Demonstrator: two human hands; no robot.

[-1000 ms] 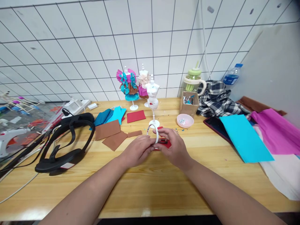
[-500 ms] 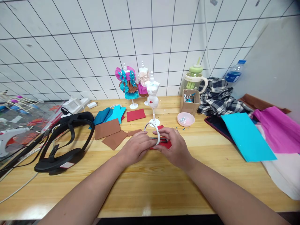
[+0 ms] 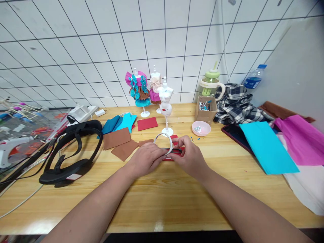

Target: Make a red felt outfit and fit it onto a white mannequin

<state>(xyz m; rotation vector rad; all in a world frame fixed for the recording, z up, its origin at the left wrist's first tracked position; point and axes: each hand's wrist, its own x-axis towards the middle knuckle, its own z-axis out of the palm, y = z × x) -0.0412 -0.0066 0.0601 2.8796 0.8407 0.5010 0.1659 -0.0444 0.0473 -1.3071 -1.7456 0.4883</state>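
Observation:
Between my hands a narrow white roll of tape stands on its edge. My left hand is closed on its lower left side. The right hand has its thumb and fingers bent in at the roll's right edge, pinching there. Under the roll lies a dark-handled tool with a metal part, like scissors, partly covered by my fingers. Beneath it is red paper. Just behind the roll rises a bare white mini dress form with a small red mark at the hip.
Two dressed mini mannequins stand by the tiled wall. Brown sheets, a red sheet and a black headset lie left. Rightward are a pink bowl, a cardboard box, a green-lidded cup and blue paper.
The roll of tape has turned, so its round opening faces me more. My right fingers have shifted slightly along its edge. My left hand stays nearly in place.

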